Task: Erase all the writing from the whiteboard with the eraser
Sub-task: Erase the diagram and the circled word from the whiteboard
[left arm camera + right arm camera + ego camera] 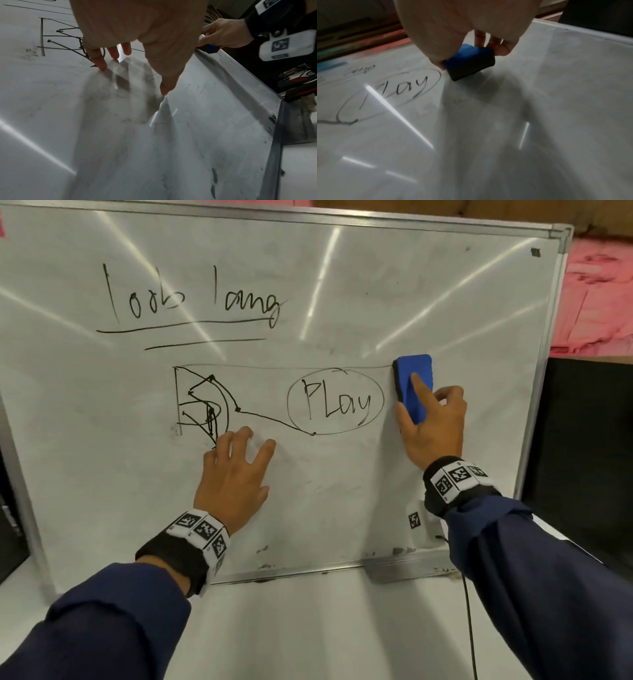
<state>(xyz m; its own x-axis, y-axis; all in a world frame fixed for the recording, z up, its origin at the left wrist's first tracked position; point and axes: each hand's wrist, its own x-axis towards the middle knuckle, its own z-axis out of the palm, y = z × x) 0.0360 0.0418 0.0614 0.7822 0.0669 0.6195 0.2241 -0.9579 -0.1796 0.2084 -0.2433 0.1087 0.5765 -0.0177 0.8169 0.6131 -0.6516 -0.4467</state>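
Note:
A whiteboard leans upright on a white table. Black writing covers it: underlined words at the top left, a scribbled diagram in the middle, and the circled word "Play" to its right. My right hand grips a blue eraser with a black pad, pressed flat on the board just right of the circle; the eraser shows in the right wrist view beside the circled word. My left hand rests on the board below the diagram, its spread fingertips touching the surface.
The board's metal frame runs down the right side and a marker tray sits along the bottom edge. A black cable crosses the white table in front. Pink material lies behind at the right.

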